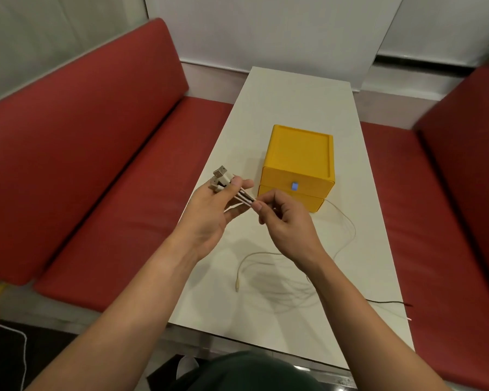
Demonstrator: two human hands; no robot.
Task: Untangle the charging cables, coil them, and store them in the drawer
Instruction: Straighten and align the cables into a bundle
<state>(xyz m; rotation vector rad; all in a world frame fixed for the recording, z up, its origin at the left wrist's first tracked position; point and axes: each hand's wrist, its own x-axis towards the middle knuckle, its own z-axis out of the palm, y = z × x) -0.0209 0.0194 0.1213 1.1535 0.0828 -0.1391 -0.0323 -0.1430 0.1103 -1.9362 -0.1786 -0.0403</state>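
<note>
Several white charging cables (290, 280) lie in loose loops on the white table (299, 97), one small plug end lying at the front left of the pile. My left hand (212, 218) holds their USB plug ends (222, 177) bunched together above the table's left edge, thumb pressed on them. My right hand (284, 221) pinches the same strands just right of the left hand's fingers. A yellow drawer box (299, 159) with two drawers stands behind the hands; its lower drawer (308, 200) sticks out slightly.
Red cushioned benches (82, 153) run along both long sides of the table. A thin dark wire (390, 301) lies at the table's right edge. A white cord (23, 351) runs over the dark floor at the lower left.
</note>
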